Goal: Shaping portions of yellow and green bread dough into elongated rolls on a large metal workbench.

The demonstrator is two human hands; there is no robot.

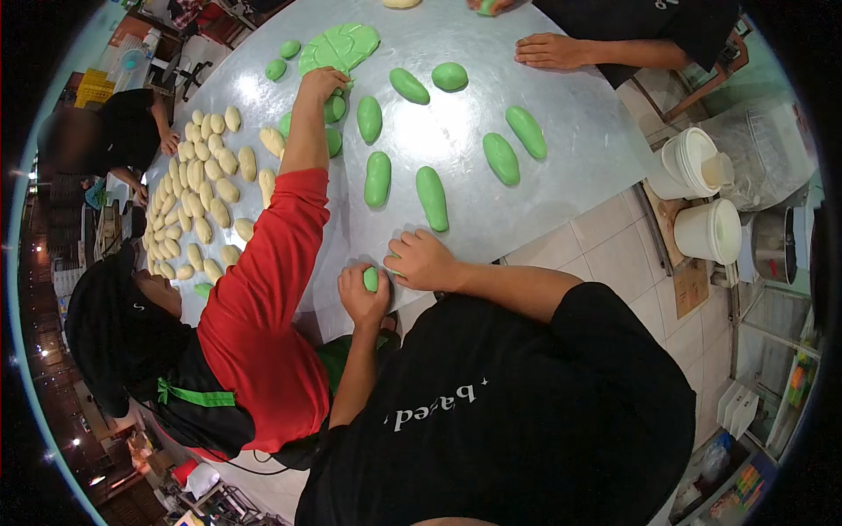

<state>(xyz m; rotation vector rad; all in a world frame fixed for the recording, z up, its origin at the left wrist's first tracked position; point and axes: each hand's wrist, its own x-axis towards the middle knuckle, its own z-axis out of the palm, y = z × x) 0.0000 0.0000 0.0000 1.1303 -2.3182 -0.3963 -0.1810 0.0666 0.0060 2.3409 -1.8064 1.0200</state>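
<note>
My left hand [364,296] is closed around a small piece of green dough [371,280] at the near edge of the table. Close beside it, my right hand [423,261] has its fingers curled in, and whatever lies under them is hidden. Just beyond my hands lie smooth green dough rolls, the nearest a long green dough roll [431,199] and another green dough roll [378,179] to its left. Further right are two more, a green dough roll [501,159] and a green dough roll [526,132]. Shorter green pieces sit farther back.
Many pale dough pieces [205,188] cover the left of the metal table [474,206]. A co-worker's red sleeve [272,254] reaches across my left toward a flat green dough sheet [340,49]. Another person's hand [548,51] rests far right. White buckets [707,231] stand right.
</note>
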